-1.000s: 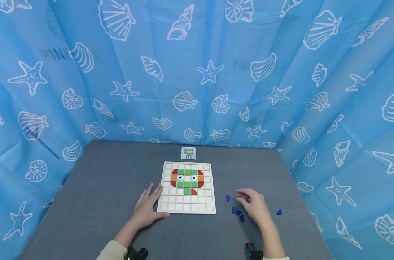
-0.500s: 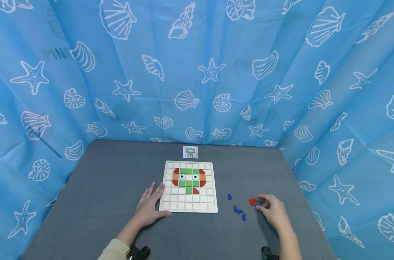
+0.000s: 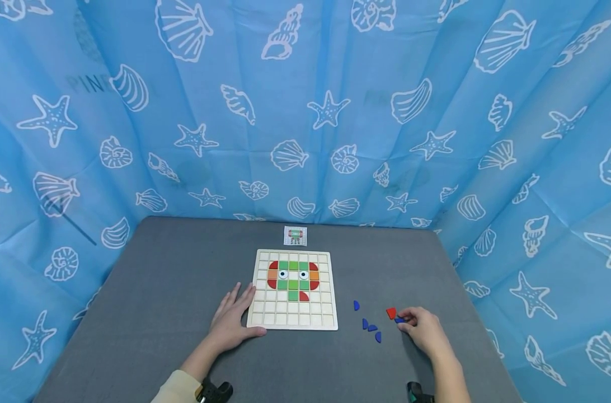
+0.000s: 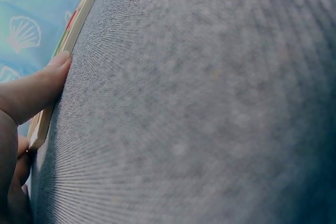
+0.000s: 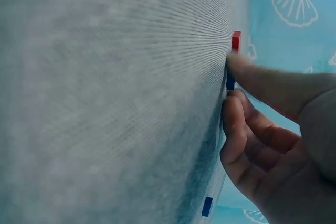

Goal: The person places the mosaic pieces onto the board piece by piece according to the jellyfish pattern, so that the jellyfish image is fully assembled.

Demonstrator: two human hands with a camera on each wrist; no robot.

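Observation:
A pale wooden grid board (image 3: 267, 321) bears green, red and orange pieces and two eye pieces, forming a face-like pattern. My left hand (image 3: 230, 326) rests at the board's near-left corner, fingers along the left edge and thumb at the front edge; the left wrist view shows the thumb (image 4: 39, 85) against the side. To the right, my right hand (image 3: 427, 333) pinches a small blue half-round piece (image 5: 231, 81) between thumb and fingertips, low at the table. Beside the fingertips lies a red piece (image 3: 391, 313), rounded on one side.
Several blue half-round pieces (image 3: 365, 323) lie between the board and my right hand. Another blue piece (image 5: 207, 206) shows below that hand in the right wrist view. A small picture card (image 3: 295, 236) sits behind the board. A blue shell-print curtain (image 3: 305, 129) surrounds the grey table (image 3: 194, 252).
My right hand has moved right and come down at a blue piece. The red piece has come into view beside it. My left hand stays at the board.

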